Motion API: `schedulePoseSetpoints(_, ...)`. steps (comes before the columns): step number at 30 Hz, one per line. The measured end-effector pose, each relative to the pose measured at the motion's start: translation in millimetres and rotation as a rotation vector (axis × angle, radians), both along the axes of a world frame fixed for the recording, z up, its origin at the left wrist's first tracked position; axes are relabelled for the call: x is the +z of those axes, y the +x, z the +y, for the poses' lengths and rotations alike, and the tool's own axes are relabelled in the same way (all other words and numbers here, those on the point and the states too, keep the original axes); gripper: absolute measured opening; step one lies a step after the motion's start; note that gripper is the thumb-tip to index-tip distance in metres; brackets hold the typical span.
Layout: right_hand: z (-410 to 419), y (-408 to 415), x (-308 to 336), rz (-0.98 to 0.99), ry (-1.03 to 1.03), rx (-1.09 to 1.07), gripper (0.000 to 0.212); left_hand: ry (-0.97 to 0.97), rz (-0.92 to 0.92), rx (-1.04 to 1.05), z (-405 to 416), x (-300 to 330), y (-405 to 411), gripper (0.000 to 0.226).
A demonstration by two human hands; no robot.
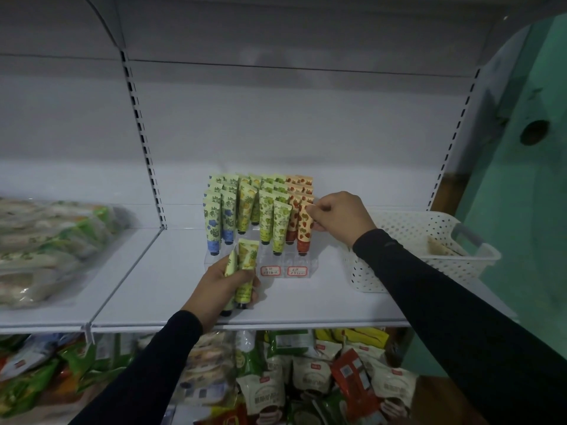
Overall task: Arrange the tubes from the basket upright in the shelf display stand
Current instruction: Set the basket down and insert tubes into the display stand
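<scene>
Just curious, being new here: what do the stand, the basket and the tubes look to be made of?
Stand: clear, glossy plastic, perhaps acrylic; the shelf shows through it.
Basket: white moulded plastic, matte, pierced with rows of holes.
Tubes: soft printed plastic, slight sheen, flat crimped top ends, coloured caps below.

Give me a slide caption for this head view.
Right hand seats a strawberry tube in the stand; left hand holds two yellow tubes.

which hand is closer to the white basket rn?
Right. The right hand pinches a red strawberry tube just left of the white basket; the left hand holds yellow tubes farther left.
</scene>
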State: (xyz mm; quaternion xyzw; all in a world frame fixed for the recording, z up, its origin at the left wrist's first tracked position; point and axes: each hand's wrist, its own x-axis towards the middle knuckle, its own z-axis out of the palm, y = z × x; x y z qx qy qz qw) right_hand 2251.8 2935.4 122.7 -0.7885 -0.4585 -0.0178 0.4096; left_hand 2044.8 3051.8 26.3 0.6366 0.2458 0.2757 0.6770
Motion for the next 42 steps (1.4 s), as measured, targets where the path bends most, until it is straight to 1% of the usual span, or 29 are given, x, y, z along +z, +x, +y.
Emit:
schedulePoseSetpoints(5,-1,0,-1,0.021,-0.017,-0.002,0.042,-0.004,-0.008,-0.007,-1,0,0,0.008)
schedulePoseSetpoints(9,-2,0,-1,0.042,-0.039,-0.020,0.044,-0.010,-0.005,-0.007,0,0,0,0.012)
schedulePoseSetpoints(12,-3,-1,-1,0.076,-0.057,-0.044,0.050,-0.015,-0.009,-0.010,1,0,0,0.013)
schedulePoseSetpoints(16,-3,-3,2,0.025,-0.064,-0.081,0.056,-0.016,-0.015,-0.006,1,-1,-1,0.013)
schedulePoseSetpoints(19,-5,-1,4,0.002,-0.070,-0.087,0.056,-0.014,-0.013,-0.010,2,-1,-1,0.016)
schedulePoseSetpoints(22,-8,-1,7,-0.063,-0.063,-0.120,0.055,-0.014,-0.008,-0.015,3,-1,0,0.016)
schedulePoseSetpoints(24,-11,-3,8,-0.120,-0.022,-0.148,0.055,-0.002,-0.010,-0.021,4,0,-1,0.014)
schedulePoseSetpoints(27,-15,-6,7,-0.143,0.058,-0.143,0.053,0.046,-0.007,-0.044,3,5,-3,0.012)
schedulePoseSetpoints(31,-20,-18,10,-0.134,0.224,-0.154,0.036,0.070,-0.057,-0.124,-5,22,-2,0.013)
schedulePoseSetpoints(33,-22,-24,13,-0.129,0.266,-0.145,0.032,0.091,-0.059,-0.163,-9,30,2,0.016)
schedulePoseSetpoints(35,-24,-28,11,-0.110,0.210,-0.099,0.030,0.110,-0.038,-0.178,-13,32,7,0.022)
schedulePoseSetpoints(36,-24,-30,8,-0.085,0.139,-0.063,0.030,0.114,-0.023,-0.174,-15,31,9,0.024)
schedulePoseSetpoints(38,-21,-32,-3,-0.095,-0.021,-0.012,0.038,0.106,0.005,-0.147,-17,27,14,0.023)
schedulePoseSetpoints(39,-19,-31,-9,-0.118,-0.060,-0.004,0.041,0.096,0.014,-0.133,-17,24,16,0.022)
schedulePoseSetpoints(42,-14,-31,-15,-0.108,-0.012,-0.006,0.042,0.110,0.033,-0.123,-16,18,18,0.020)
